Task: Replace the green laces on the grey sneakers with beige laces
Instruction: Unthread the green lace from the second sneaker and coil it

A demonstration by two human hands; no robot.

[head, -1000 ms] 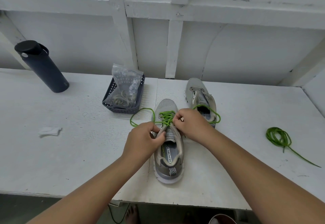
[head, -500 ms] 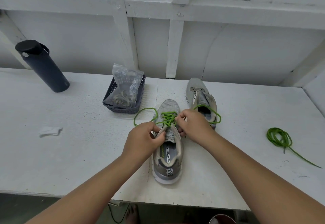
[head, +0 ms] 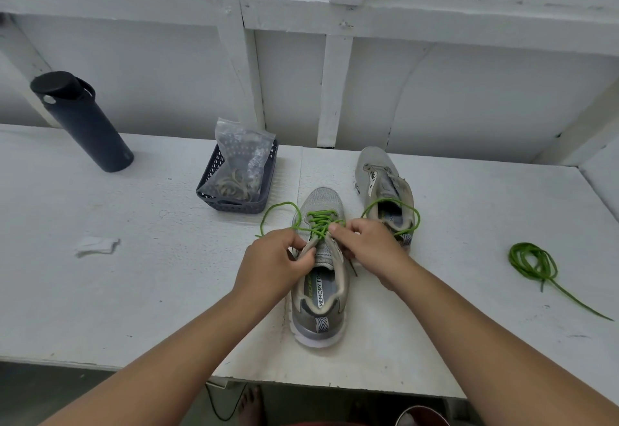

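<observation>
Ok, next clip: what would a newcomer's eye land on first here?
The bright green lace threaded through the near grey mesh sneaker at the table's middle, with the left hand and right hand gripping the sneaker's sides and the fingers working at that lace. Next, the loose coiled green lace lying far right.

Left hand is gripping the tongue edge of the near grey mesh sneaker; right hand is pinching its bright green lace. Second grey sneaker is lying behind, unlaced. Loose coiled green lace is sitting far right on the white table.
</observation>
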